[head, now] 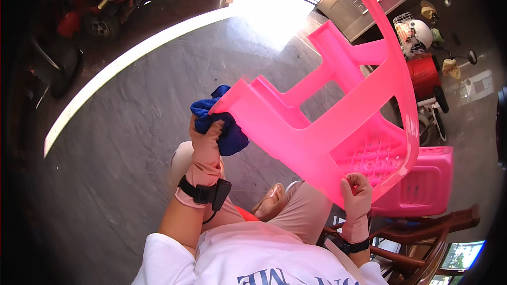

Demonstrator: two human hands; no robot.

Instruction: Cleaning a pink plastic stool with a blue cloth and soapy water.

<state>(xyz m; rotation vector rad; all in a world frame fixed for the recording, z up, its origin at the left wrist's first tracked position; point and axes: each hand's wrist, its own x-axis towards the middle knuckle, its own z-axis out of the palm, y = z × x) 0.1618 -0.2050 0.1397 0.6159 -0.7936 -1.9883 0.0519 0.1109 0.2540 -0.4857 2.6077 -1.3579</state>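
Observation:
A bright pink plastic stool (285,126) is tipped on its side before me, with its legs pointing away and its ribbed underside facing partly towards me. In my gloved left hand (208,138) is a blue cloth (231,134), wrapped about the foot of the nearest leg on the left. My right hand (358,194), also gloved, grips the stool's edge near the seat, beside the open gap between two legs. Both wrists wear black straps, the left one with a small black device (222,194) on it.
A second pink plastic stool (427,182) stands at the right, near a brown wooden chair (427,241). Beyond are a red child's ride-on vehicle (424,75) and a white helmet (422,33). Another red wheeled vehicle (107,8) is at upper left. Grey tiles cover the floor (130,134).

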